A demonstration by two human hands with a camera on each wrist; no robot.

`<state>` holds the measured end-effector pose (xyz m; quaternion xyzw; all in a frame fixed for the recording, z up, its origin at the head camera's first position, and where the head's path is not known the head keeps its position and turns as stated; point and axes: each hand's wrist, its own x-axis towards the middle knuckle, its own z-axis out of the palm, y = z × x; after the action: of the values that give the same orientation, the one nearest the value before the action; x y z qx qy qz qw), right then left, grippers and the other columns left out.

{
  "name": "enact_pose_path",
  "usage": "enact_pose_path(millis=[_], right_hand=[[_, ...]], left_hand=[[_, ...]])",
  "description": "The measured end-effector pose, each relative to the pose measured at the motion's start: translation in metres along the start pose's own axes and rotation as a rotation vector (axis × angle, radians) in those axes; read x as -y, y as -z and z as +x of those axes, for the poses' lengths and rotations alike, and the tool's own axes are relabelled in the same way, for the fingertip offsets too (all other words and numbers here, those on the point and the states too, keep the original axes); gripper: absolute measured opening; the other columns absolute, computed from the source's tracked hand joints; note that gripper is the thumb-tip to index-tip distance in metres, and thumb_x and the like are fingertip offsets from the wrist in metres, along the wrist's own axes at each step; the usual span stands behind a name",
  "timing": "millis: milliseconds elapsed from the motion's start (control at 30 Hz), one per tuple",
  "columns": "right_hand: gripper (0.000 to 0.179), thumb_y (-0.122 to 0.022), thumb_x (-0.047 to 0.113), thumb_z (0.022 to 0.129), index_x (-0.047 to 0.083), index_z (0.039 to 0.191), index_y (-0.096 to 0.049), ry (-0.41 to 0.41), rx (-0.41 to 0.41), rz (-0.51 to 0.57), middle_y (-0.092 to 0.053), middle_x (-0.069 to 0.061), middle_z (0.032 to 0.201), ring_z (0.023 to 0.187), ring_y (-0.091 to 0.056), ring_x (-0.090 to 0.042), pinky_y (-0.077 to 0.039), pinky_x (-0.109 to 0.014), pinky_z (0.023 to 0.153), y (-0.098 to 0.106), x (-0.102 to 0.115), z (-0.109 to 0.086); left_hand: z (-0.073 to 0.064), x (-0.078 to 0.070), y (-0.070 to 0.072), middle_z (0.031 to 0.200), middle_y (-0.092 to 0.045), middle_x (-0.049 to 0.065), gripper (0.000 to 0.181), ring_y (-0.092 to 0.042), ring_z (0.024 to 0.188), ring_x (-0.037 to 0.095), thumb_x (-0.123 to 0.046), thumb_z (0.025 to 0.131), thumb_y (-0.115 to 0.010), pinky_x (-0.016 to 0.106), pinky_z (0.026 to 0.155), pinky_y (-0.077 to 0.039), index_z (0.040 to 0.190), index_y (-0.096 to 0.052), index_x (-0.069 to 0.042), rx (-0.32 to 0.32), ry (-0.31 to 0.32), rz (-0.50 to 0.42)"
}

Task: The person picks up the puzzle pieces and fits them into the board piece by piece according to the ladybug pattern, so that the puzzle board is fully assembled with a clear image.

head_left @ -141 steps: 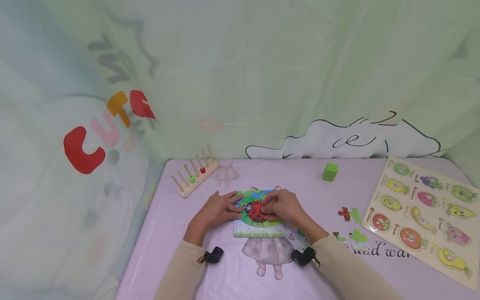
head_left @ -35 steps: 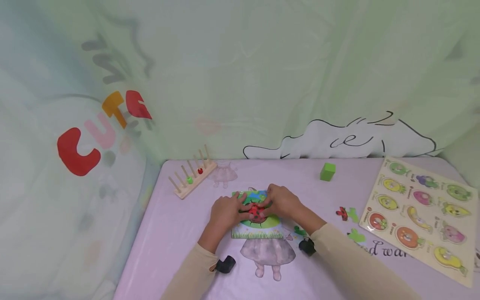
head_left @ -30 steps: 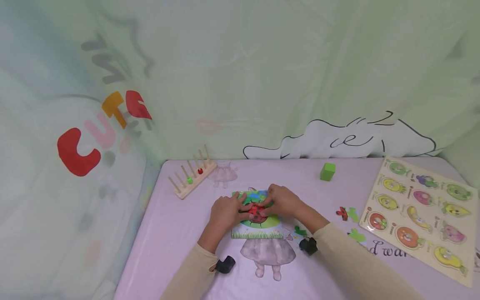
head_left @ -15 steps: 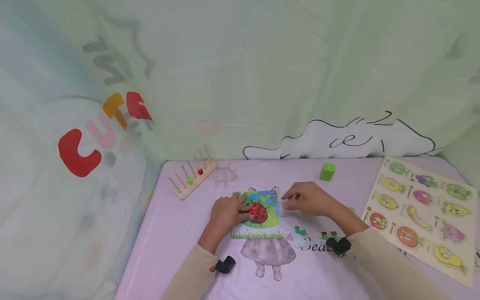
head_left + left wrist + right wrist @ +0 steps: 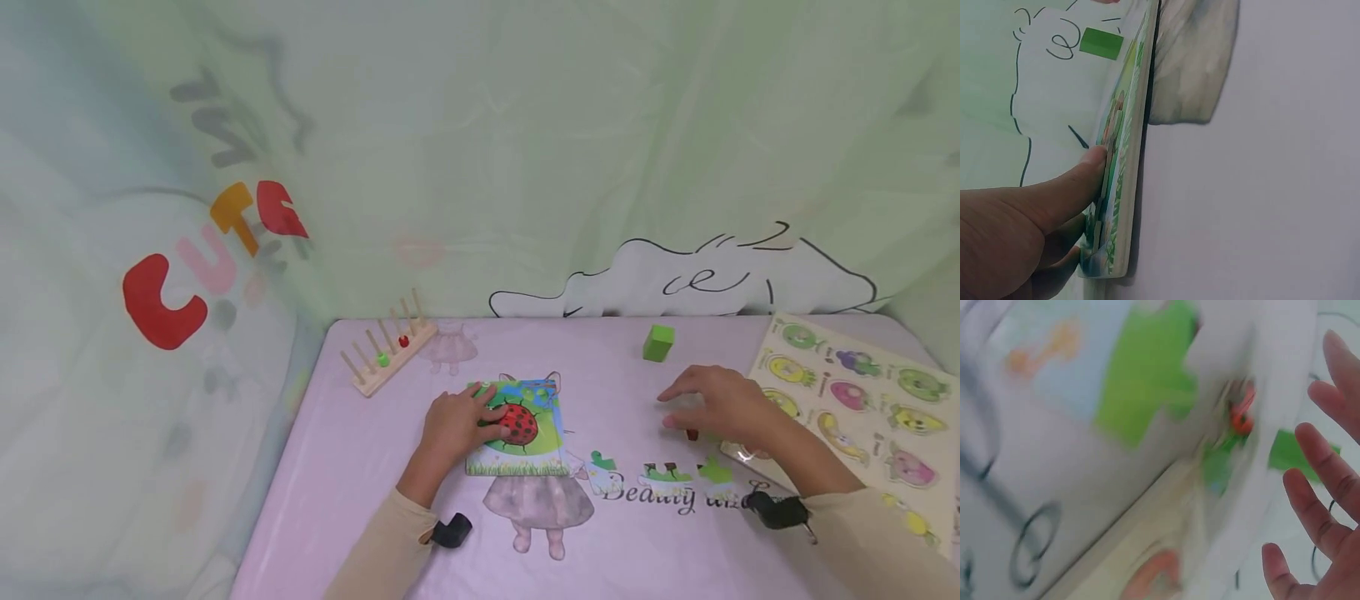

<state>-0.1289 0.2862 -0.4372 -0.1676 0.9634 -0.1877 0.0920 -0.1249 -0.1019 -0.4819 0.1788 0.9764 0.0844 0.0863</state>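
Note:
My left hand [image 5: 452, 429] rests on the left side of a square ladybug puzzle board [image 5: 525, 465], its thumb and fingers lying on the picture. In the left wrist view the thumb touches the top of the puzzle board [image 5: 1124, 244], seen edge-on. My right hand [image 5: 723, 406] hovers with spread fingers and holds nothing. Beneath its fingertips a red puzzle piece [image 5: 692, 434] is partly hidden. Close by lies a green puzzle piece [image 5: 716, 471]. In the right wrist view a blurred green-and-blue puzzle piece [image 5: 1147, 381] lies on the table, away from the fingers.
More loose pieces lie right of the ladybug board, including a green-and-white piece [image 5: 602, 461] and a green-and-brown piece [image 5: 663, 475]. A wooden fruit board [image 5: 813, 402] sits at the right, partly under my right arm. Farther back stand a green block [image 5: 658, 343] and a peg rack [image 5: 393, 360].
My right hand has left the ladybug board and moved right to the loose pieces, its fingers opening. My left hand has stayed on the board since about a second ago.

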Motion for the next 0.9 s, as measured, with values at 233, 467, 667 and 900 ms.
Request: enact_pose_path(millis=[233,467,667,900], right_hand=[[0.038,-0.088,0.043,0.075,0.023,0.107,-0.081,-0.052,0.038,-0.037,-0.072,-0.007,0.112,0.108,-0.064,-0.036,-0.052,-0.053,0.081,0.0,-0.024,-0.01],[0.047,-0.09,0.05,0.069,0.026,0.109,-0.08,-0.112,0.073,-0.046,-0.071,-0.011,0.119,0.11,-0.063,-0.038,-0.05,-0.05,0.076,-0.005,-0.041,-0.011],[0.049,-0.092,0.047,0.067,0.026,0.109,-0.079,-0.155,0.088,-0.05,-0.07,-0.013,0.12,0.112,-0.061,-0.041,-0.047,-0.054,0.078,-0.011,-0.05,-0.009],[0.046,-0.092,0.05,0.066,0.029,0.104,-0.077,-0.13,0.065,-0.059,-0.07,-0.012,0.121,0.116,-0.06,-0.042,-0.042,-0.057,0.076,-0.015,-0.054,-0.006]], left_hand=[[-0.002,0.002,-0.001,0.155,-0.051,-0.008,0.048,-0.044,0.148,0.018,-0.058,0.091,-0.068,0.056,0.115,-0.04,0.134,-0.067,-0.036,-0.02,-0.005,-0.036],[-0.001,0.002,-0.002,0.156,-0.049,-0.008,0.049,-0.043,0.149,0.018,-0.058,0.092,-0.066,0.057,0.115,-0.039,0.136,-0.065,-0.037,-0.003,-0.005,-0.026],[0.0,0.003,-0.003,0.156,-0.049,-0.008,0.049,-0.043,0.149,0.018,-0.058,0.092,-0.066,0.057,0.116,-0.039,0.136,-0.065,-0.037,0.005,-0.003,-0.022],[0.001,0.003,-0.002,0.156,-0.049,-0.009,0.05,-0.043,0.148,0.017,-0.059,0.091,-0.065,0.056,0.114,-0.041,0.137,-0.064,-0.038,0.012,-0.003,-0.006]])
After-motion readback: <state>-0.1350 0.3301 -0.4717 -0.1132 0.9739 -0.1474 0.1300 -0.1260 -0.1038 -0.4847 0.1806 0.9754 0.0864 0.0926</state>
